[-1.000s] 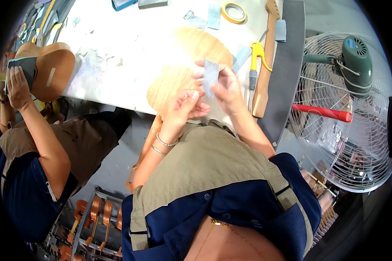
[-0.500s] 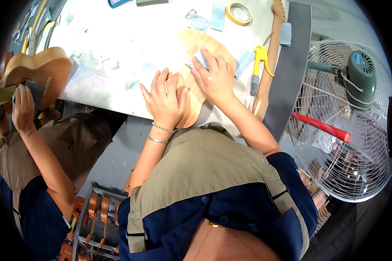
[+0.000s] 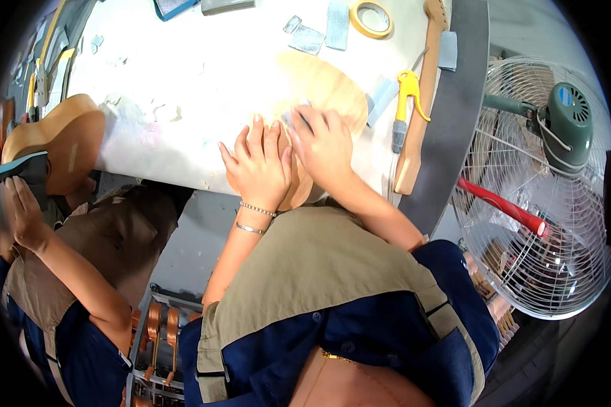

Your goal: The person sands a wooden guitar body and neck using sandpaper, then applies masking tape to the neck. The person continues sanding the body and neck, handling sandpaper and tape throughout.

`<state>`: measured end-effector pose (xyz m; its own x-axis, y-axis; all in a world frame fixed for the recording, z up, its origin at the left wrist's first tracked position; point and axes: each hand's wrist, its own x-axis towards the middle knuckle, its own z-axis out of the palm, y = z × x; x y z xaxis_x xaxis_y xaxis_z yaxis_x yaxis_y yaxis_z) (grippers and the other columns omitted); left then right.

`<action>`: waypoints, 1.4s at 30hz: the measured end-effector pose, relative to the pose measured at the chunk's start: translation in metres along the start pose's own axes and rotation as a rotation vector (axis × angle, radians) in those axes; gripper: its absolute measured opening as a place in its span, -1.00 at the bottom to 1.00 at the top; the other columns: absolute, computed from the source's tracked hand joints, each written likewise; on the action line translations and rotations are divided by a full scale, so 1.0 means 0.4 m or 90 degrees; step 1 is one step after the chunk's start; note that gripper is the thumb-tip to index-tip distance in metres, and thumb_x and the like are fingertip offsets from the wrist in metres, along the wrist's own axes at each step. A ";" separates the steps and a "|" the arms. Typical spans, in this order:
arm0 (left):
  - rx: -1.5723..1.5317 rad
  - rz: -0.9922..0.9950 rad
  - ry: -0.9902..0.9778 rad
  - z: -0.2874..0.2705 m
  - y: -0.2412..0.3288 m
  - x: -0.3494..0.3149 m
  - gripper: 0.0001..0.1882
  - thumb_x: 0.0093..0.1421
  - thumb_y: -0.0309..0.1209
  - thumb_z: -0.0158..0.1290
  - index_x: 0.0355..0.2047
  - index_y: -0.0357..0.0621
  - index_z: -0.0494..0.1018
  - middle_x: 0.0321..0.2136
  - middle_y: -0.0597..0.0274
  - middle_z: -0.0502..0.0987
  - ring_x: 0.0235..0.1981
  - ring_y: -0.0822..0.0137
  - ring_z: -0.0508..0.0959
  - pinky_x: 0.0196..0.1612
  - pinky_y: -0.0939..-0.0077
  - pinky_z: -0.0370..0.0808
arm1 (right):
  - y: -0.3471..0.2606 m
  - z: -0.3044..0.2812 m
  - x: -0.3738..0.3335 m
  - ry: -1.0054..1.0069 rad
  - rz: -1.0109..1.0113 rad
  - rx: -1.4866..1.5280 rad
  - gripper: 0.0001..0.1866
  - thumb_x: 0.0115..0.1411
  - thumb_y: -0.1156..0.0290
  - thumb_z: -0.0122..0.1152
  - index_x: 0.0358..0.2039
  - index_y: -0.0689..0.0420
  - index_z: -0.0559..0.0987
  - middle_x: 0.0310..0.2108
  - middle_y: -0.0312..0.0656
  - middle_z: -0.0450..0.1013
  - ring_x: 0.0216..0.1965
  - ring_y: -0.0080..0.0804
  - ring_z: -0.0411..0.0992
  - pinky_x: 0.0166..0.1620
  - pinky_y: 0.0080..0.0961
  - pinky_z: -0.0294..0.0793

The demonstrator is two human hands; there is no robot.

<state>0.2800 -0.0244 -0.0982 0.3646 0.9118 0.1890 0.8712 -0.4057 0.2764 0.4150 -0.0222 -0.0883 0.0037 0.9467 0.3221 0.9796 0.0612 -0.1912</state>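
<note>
A pale wooden instrument body (image 3: 326, 74) with a rounded outline lies on the white-covered table at its near edge. My left hand (image 3: 261, 166) rests on the wood, palm down, its fingers stretched and slightly spread. Just right of it, my right hand (image 3: 324, 150) presses a grey-blue piece of sandpaper (image 3: 288, 120) against the surface. The fingers are bent over the sandpaper and cover most of it. Right of the body lies a light blue sandpaper strip (image 3: 382, 97).
A yellow air blow gun (image 3: 407, 88) and a wooden guitar neck (image 3: 422, 108) lie at the right. Further back are a tape roll (image 3: 354, 24) and sandpaper pieces (image 3: 337, 27). A large fan (image 3: 536, 264) stands right. At left, a co-worker's hand (image 3: 26, 214) is beside a guitar body (image 3: 78, 139).
My right hand has slid nearer, toward my left hand, with the sandpaper under it. My left hand stays on the wood. The co-worker's hand has moved down from the guitar body.
</note>
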 end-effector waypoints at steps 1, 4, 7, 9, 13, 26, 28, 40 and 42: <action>0.003 0.003 0.006 0.001 -0.003 0.006 -0.53 0.09 -0.13 -0.03 0.01 0.02 0.36 0.10 0.21 0.27 -0.01 0.14 0.32 0.11 -0.19 0.03 | -0.001 0.000 -0.004 0.008 0.005 0.007 -0.66 -0.11 0.29 0.26 -0.26 0.05 0.56 -0.21 -0.43 0.38 -0.24 -0.37 0.29 -0.33 -0.47 0.32; -0.018 0.003 0.000 -0.001 0.001 -0.004 -0.53 0.09 -0.14 -0.03 0.01 0.02 0.36 0.10 0.20 0.27 0.00 0.13 0.32 0.11 -0.20 0.03 | -0.004 -0.003 0.014 -0.001 0.023 -0.017 -0.65 -0.12 0.28 0.26 -0.24 0.03 0.57 -0.21 -0.44 0.38 -0.25 -0.39 0.29 -0.33 -0.46 0.31; -0.023 0.003 -0.008 -0.002 0.001 -0.008 -0.53 0.10 -0.15 -0.03 0.02 0.01 0.35 0.10 0.20 0.27 0.00 0.12 0.31 0.11 -0.21 0.01 | -0.013 0.001 0.028 0.005 0.049 -0.024 -0.65 -0.11 0.27 0.25 -0.24 0.03 0.57 -0.19 -0.45 0.38 -0.28 -0.39 0.28 -0.35 -0.46 0.29; -0.021 -0.001 -0.006 0.000 -0.002 0.002 -0.54 0.11 -0.16 -0.04 0.02 0.00 0.34 0.11 0.19 0.26 0.01 0.12 0.31 0.12 -0.21 0.00 | -0.016 -0.009 0.003 -0.002 0.043 -0.023 -0.64 -0.10 0.30 0.26 -0.22 0.03 0.57 -0.18 -0.45 0.38 -0.32 -0.38 0.28 -0.36 -0.46 0.30; -0.041 -0.001 -0.017 -0.011 0.002 -0.006 -0.54 0.11 -0.16 -0.04 0.02 0.01 0.34 0.11 0.19 0.25 0.03 0.13 0.29 0.13 -0.20 -0.01 | -0.008 -0.008 0.035 -0.024 0.034 -0.040 -0.63 -0.11 0.30 0.28 -0.22 0.02 0.57 -0.17 -0.45 0.38 -0.32 -0.38 0.28 -0.33 -0.44 0.29; -0.037 -0.006 -0.007 0.000 0.001 -0.015 -0.53 0.10 -0.16 -0.03 0.03 0.01 0.33 0.10 0.19 0.26 0.03 0.12 0.29 0.12 -0.22 -0.01 | -0.014 -0.016 -0.009 -0.029 0.005 -0.046 -0.61 -0.07 0.27 0.23 -0.17 0.05 0.54 -0.18 -0.44 0.38 -0.31 -0.38 0.27 -0.35 -0.42 0.26; -0.043 -0.007 0.013 0.005 0.001 -0.004 -0.53 0.10 -0.15 -0.03 0.02 0.00 0.34 0.10 0.20 0.26 0.03 0.11 0.29 0.12 -0.23 -0.01 | 0.008 0.002 0.014 -0.019 -0.004 -0.042 -0.59 -0.09 0.26 0.24 -0.16 0.04 0.55 -0.18 -0.43 0.38 -0.30 -0.38 0.28 -0.35 -0.43 0.26; -0.051 -0.014 0.010 0.000 0.002 -0.010 -0.51 0.08 -0.15 -0.02 0.03 0.05 0.34 0.11 0.22 0.26 0.01 0.12 0.30 0.13 -0.22 -0.04 | 0.000 0.007 0.033 -0.015 0.001 -0.072 -0.58 -0.10 0.23 0.26 -0.17 0.05 0.54 -0.16 -0.43 0.38 -0.29 -0.36 0.29 -0.35 -0.42 0.27; -0.047 -0.014 0.012 0.005 0.001 -0.014 -0.52 0.09 -0.16 -0.02 0.03 0.04 0.34 0.11 0.22 0.26 0.01 0.12 0.30 0.13 -0.21 -0.03 | -0.007 -0.003 0.000 -0.013 -0.012 -0.067 -0.59 -0.09 0.23 0.25 -0.18 0.05 0.54 -0.18 -0.43 0.38 -0.30 -0.37 0.29 -0.34 -0.42 0.27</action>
<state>0.2788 -0.0294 -0.1010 0.3394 0.9192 0.1995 0.8517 -0.3903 0.3497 0.4126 -0.0226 -0.0865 -0.0182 0.9519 0.3060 0.9951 0.0468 -0.0866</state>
